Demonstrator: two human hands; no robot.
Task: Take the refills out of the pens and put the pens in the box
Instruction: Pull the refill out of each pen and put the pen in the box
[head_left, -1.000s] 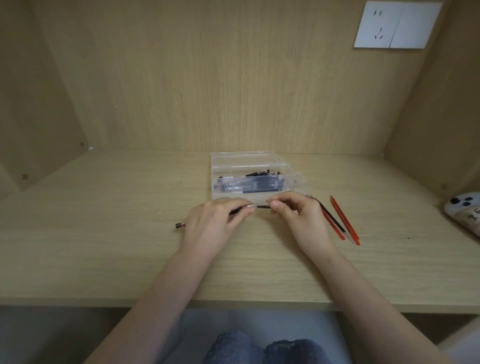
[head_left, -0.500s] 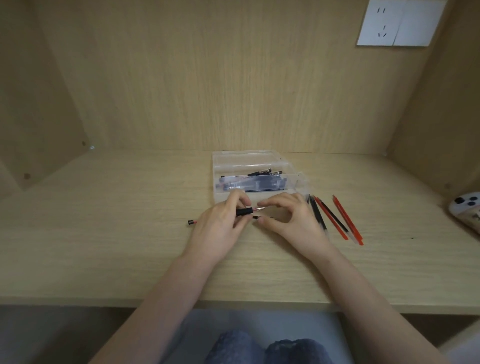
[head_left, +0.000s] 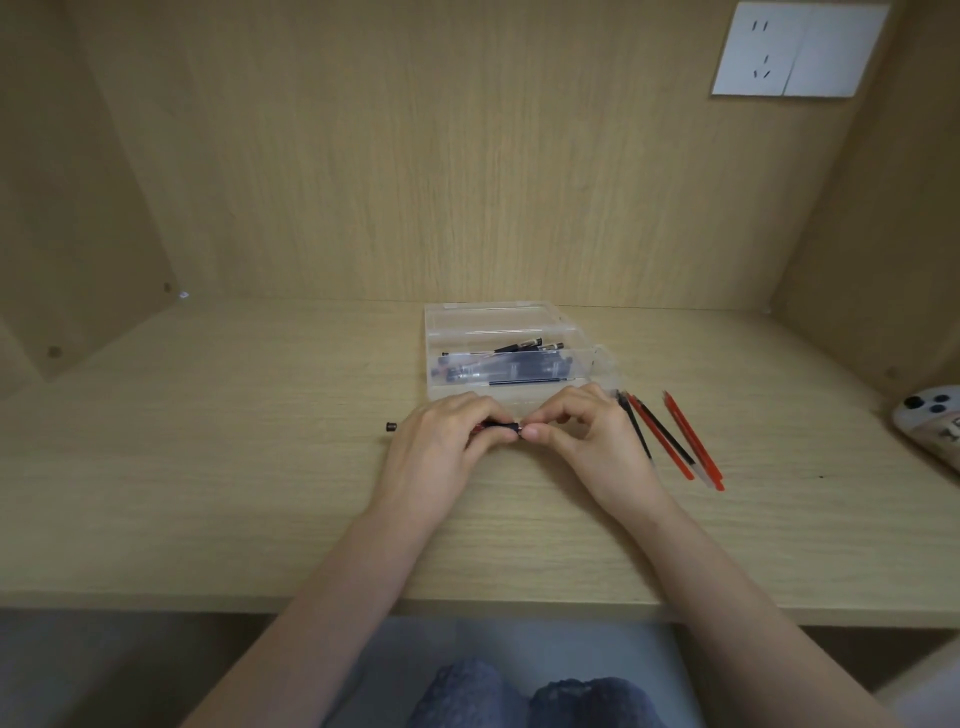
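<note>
At the near edge of the desk (head_left: 208, 493) both forearms reach in. Just beyond, the left hand (head_left: 441, 447) curls round the barrel of a pen (head_left: 501, 427), whose far end pokes out to its left. The right hand (head_left: 587, 441) pinches the pen's tip end. Half a second ago a gap showed between the hands; now they have closed together, so the tip is probably being screwed back onto an emptied barrel. Beside the right hand lie loose refills (head_left: 667, 441), seemingly one more than a second ago. Farther back, the clear box (head_left: 467, 322) holds several pens, and this one likely goes there next.
</note>
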